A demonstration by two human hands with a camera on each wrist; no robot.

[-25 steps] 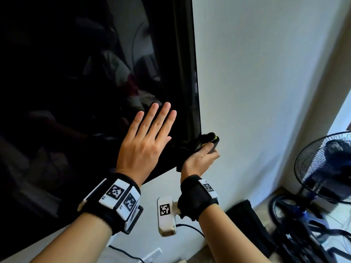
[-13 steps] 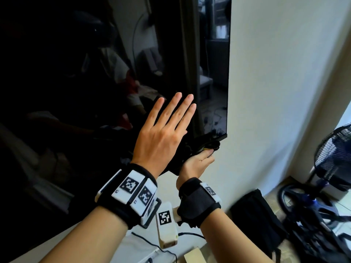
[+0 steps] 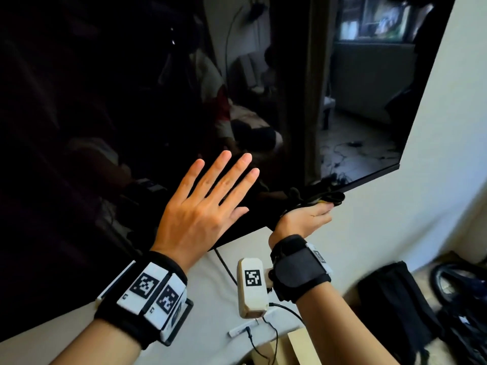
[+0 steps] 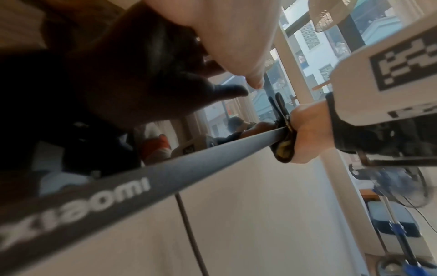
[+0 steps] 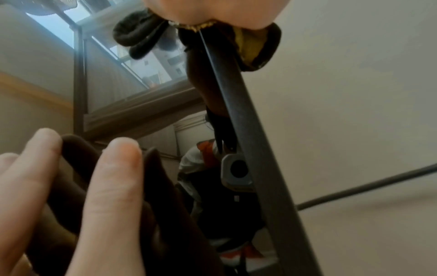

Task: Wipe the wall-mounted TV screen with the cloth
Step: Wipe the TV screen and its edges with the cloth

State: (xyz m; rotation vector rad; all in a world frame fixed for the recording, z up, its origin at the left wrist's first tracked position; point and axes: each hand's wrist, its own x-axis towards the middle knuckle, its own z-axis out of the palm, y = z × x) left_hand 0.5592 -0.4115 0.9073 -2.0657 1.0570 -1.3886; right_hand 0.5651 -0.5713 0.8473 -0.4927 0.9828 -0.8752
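Head view: a pale wall (image 3: 434, 154) fills the right of the frame, and the big dark TV screen (image 3: 369, 114) covers the left and centre, throwing back a dim room. At centre the left hand (image 3: 200, 206) lies spread and flat against the glass, holding nothing. Just right of it, at the screen's bottom edge, the right hand (image 3: 303, 219) grips a bunched dark cloth (image 3: 324, 193) with a flash of yellow, pressing it onto the lower bezel.

Left wrist view: pale wall below, grey bezel (image 4: 165, 177) with its logo running diagonally; at centre right the cloth (image 4: 283, 147) wraps over that edge under the right hand's grip.

Right wrist view: wall on the right, the cloth (image 5: 257, 46) at top folded round the thin dark edge; fingers (image 5: 111, 177) of the left hand at lower left meet their reflection.

My read: the cloth is soft and light, best bunched in the palm; the panel looks thin and fragile, so light pressure, braced by the flat hand.
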